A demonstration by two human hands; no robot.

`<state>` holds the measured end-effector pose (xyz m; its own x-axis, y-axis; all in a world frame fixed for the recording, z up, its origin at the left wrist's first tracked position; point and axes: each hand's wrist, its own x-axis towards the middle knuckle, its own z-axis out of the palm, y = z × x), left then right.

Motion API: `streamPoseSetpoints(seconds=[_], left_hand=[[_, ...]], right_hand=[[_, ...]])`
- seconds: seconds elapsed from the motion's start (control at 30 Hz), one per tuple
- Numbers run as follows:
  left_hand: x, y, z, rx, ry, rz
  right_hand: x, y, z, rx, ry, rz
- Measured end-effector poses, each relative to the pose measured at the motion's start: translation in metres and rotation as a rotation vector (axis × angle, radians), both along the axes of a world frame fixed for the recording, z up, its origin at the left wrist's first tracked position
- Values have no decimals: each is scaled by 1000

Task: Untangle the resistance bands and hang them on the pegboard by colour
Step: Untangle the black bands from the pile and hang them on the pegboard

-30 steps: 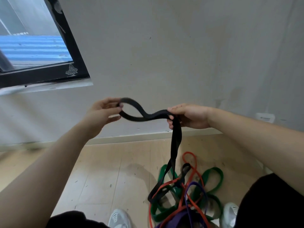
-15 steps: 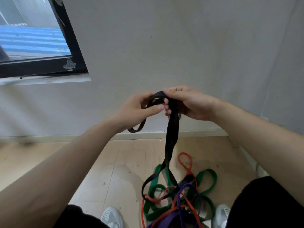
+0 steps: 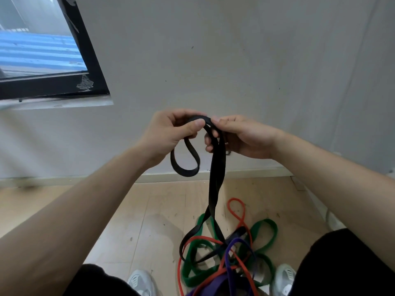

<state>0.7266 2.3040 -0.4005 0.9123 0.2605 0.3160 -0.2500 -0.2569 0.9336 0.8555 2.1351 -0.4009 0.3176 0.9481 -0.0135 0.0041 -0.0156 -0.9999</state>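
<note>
Over the tangle, left hand and right hand pinched the black band at its top loop; probably limp, stretchy.

A black-framed glass window sits at ten o'clock in the plain grey wall, with a pale skirting strip along its foot. A light wooden plank floor fills six o'clock, carrying one white mesh sneaker at six o'clock and another white sneaker at five.

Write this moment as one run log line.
left hand: grips black band | right hand: same | pile: tangled on floor | pegboard: unseen
</note>
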Motion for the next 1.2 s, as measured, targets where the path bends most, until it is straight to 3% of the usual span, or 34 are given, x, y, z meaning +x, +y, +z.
streamPoseSetpoints(seconds=[0.3,0.47,0.77,0.93,1.2], left_hand=[[-5,23,15,-141,-193,214],[-13,39,7,-96,-146,299],[-27,43,-9,82,230,88],[-14,13,-5,52,162,16],[-6,3,2,91,45,115]], right_hand=[[12,3,-21,-162,2,125],[19,2,-26,-204,-35,90],[11,0,-6,-19,-15,-71],[-5,5,-1,-26,-77,-44],[-5,5,-7,-57,-16,25]])
